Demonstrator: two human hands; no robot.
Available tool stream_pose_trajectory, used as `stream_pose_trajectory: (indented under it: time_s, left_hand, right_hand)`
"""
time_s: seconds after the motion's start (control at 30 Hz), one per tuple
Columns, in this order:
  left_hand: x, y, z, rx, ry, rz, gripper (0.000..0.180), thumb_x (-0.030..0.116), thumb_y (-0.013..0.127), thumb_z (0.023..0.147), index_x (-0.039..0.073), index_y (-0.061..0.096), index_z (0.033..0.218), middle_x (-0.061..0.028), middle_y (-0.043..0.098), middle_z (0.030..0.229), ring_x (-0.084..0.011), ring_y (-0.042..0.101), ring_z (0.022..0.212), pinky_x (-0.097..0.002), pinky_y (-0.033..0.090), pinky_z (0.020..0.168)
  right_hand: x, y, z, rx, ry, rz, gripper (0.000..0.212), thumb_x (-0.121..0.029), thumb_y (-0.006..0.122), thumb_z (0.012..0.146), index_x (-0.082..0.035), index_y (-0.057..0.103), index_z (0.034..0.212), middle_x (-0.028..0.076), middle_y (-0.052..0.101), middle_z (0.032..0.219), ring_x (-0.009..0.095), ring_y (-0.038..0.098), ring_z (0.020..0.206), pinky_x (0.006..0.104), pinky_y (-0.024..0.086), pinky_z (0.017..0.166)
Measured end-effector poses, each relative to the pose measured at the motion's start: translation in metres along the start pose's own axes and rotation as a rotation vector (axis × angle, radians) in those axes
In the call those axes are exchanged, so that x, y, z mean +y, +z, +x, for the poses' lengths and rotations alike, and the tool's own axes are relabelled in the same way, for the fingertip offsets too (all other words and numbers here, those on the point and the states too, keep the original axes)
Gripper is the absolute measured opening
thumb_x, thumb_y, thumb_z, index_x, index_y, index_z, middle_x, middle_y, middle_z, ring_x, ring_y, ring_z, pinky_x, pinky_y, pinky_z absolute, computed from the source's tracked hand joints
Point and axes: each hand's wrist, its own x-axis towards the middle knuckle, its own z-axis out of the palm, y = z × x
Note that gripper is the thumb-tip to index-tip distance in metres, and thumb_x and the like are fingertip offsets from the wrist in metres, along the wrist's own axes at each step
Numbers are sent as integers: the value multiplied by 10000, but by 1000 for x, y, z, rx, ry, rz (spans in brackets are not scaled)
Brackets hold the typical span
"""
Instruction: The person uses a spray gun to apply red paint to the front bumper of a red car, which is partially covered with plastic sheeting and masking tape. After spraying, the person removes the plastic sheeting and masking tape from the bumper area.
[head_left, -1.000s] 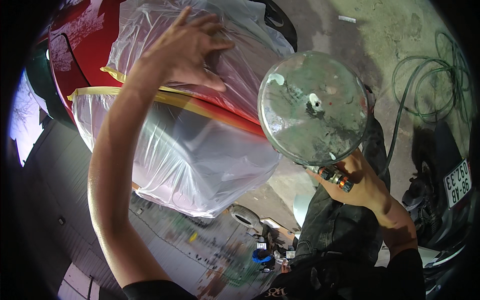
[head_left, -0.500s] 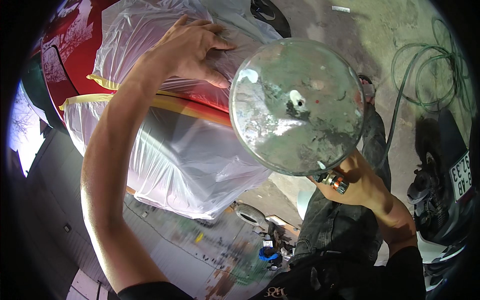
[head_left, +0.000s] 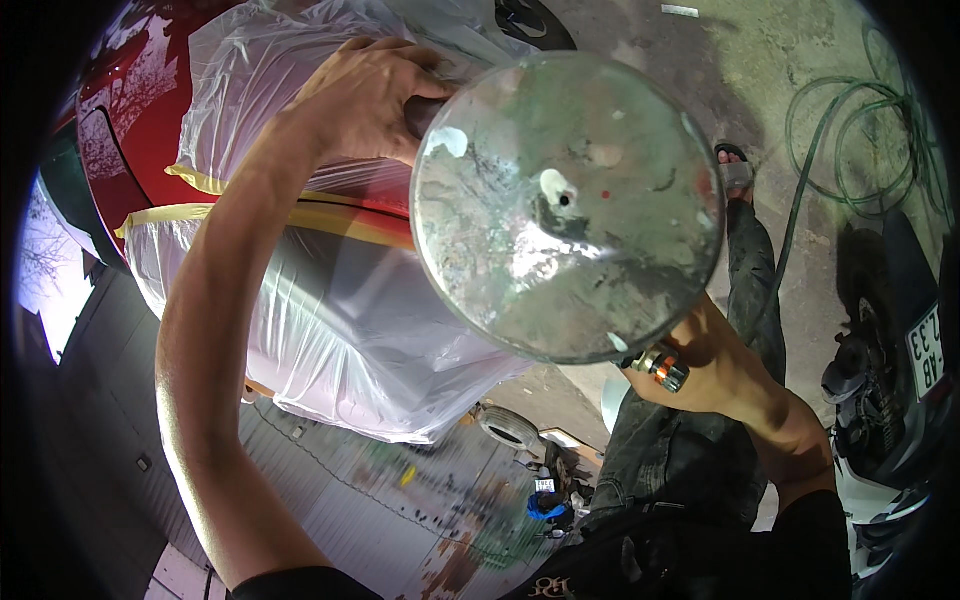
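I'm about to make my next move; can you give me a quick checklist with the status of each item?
1. Right hand gripping the spray gun: ok, wrapped around it below the lid.
2. Lid seated on its cup: cannot tell; only the top shows.
3. Left hand off the plastic sheeting: cannot tell; it is over the sheeting, but contact is unclear.
4. Sheeting on both sides of the red strip: ok, with yellow tape along the lower edge.
5. Clear view of the whole strip: not ok; the lid hides its right-hand part.
6. Hose joined to the gun: cannot tell; its near end is hidden.
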Motion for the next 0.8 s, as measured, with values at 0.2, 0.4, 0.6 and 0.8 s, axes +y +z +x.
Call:
stream_pose_trajectory:
  time_s: [0.2,0.4,0.6,0.8]
  left_hand:
    - [-5,5,1,-29,27,31,694,501,848,592,206,738,1210,-73,631,1333,-286,525,1300,-464,359,1111]
    - [-8,6,3,57,50,-26,695,545,829,604,209,740,1206,-76,651,1288,-278,557,1257,-453,385,1079]
    - [-8,11,0,44,64,27,692,556,827,622,210,735,1215,-72,650,1288,-276,548,1269,-452,374,1098]
    - [-8,3,2,17,72,-14,748,579,826,605,167,731,1223,-71,654,1262,-274,548,1269,-451,382,1093]
  right_hand:
    - [-15,-7,11,-36,27,54,326,-57,676,870,8,539,1158,156,673,784,254,638,577,342,439,516]
    - [-8,-4,11,4,21,18,324,-50,680,859,-12,547,1153,144,672,762,236,631,569,334,431,512]
    - [-13,-6,18,-51,58,78,355,-22,665,838,-12,526,1165,133,627,711,234,585,540,349,420,517]
    - [-21,-12,22,-100,126,34,334,-20,634,863,1,517,1175,164,673,786,252,631,576,351,443,538]
